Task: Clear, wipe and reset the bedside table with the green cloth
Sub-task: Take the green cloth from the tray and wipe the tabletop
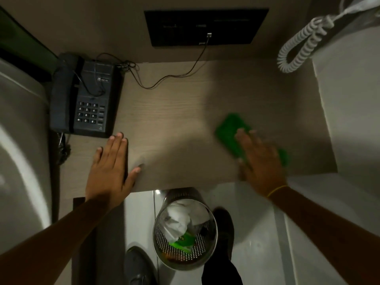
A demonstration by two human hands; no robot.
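The light wood bedside table (174,120) fills the middle of the view. A folded green cloth (230,130) lies on its right side. My right hand (261,159) presses flat on top of the cloth, fingers spread, and looks blurred. My left hand (111,161) rests flat on the table near its front left edge, holding nothing. A dark desk phone (82,97) sits at the table's left rear, its thin cable (164,79) running across the top to a black wall panel (205,27).
A perforated metal waste bin (185,251) with crumpled paper and a green wrapper stands on the floor just below the table's front edge, between my shoes. White bedding (20,161) lies left. A grey coiled cord (298,48) hangs at the upper right.
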